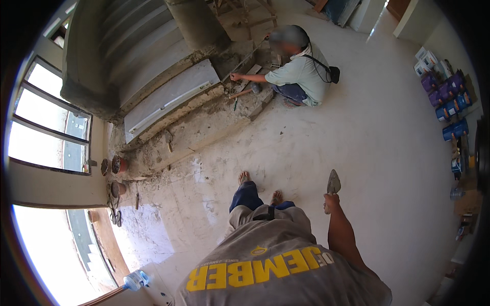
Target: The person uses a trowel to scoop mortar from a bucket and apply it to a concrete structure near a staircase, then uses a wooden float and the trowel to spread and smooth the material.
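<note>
One trowel (333, 182) is clamped in your right hand (332, 201), well apart from the staircase (145, 58), while your left hand's state I cannot tell.

Daylight is admitted through overexposed windows (43, 109) at left; glare is spread on the nearby floor (148, 227), stairs (135, 43) are shaded, edges bowed and blackened.

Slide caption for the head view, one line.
Right hand holding a pointed trowel; a co-worker crouches near the foot of the staircase.
</note>
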The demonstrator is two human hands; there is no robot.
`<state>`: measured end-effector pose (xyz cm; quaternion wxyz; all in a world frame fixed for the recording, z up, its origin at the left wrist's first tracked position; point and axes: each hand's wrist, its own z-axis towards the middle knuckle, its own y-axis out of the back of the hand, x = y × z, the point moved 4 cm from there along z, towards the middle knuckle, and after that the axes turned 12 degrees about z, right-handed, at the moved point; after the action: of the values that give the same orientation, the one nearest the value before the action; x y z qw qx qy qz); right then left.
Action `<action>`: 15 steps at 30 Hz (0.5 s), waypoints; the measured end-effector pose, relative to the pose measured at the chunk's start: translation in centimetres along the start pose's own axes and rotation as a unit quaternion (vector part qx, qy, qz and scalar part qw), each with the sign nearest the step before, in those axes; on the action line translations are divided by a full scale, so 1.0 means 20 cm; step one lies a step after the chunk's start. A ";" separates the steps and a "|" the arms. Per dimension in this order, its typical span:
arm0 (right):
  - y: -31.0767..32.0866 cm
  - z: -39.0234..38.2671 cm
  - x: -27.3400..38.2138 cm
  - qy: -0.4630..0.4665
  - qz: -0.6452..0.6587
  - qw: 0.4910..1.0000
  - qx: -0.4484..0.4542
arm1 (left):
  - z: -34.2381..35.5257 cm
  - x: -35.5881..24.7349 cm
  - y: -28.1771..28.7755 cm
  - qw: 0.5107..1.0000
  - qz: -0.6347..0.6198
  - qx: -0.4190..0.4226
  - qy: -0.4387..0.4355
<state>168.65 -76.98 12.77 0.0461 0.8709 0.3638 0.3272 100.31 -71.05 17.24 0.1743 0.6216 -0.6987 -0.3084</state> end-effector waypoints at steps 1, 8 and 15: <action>-0.04 0.02 0.05 0.001 -0.030 0.999 0.013 | -0.02 0.06 -0.03 1.000 0.006 0.000 -0.001; -0.63 -0.15 0.08 0.019 -0.212 0.967 0.140 | -0.09 0.46 -0.10 0.998 0.053 -0.027 0.017; -0.82 -0.12 0.06 0.239 -0.476 0.820 0.209 | -0.08 0.49 -0.24 0.994 0.105 -0.024 -0.025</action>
<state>157.96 -64.46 10.03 -0.0754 0.4726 0.7921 0.3789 103.43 -81.21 13.97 0.2026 0.5327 -0.7566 -0.3206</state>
